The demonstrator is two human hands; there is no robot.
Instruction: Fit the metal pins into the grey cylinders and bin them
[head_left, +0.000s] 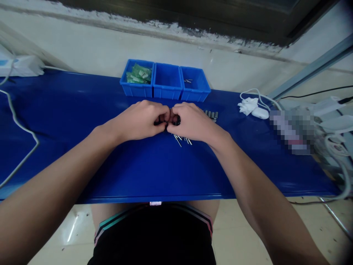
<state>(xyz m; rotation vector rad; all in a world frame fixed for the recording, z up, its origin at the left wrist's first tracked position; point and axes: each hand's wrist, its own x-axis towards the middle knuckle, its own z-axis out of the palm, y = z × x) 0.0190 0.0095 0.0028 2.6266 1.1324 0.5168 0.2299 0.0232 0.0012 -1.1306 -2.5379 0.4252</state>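
My left hand (145,119) and my right hand (190,121) meet fingertip to fingertip above the middle of the blue table. Both are closed, thumbs pressed toward curled fingers. What they pinch is small, dark and mostly hidden, so I cannot name it. Several thin shiny metal pins (182,140) lie loosely below my right hand, partly covered by it. A row of short grey metal cylinders (212,115) shows just beyond my right hand, its near end hidden.
Behind my hands stand three joined blue bins. The left bin (136,90) holds green plastic packets (138,74); the right bin (195,95) holds a few metal pins (188,80). Crumpled tissue (248,106), a white earbud case (260,113) and cables lie at right. A white cable (23,129) crosses the left.
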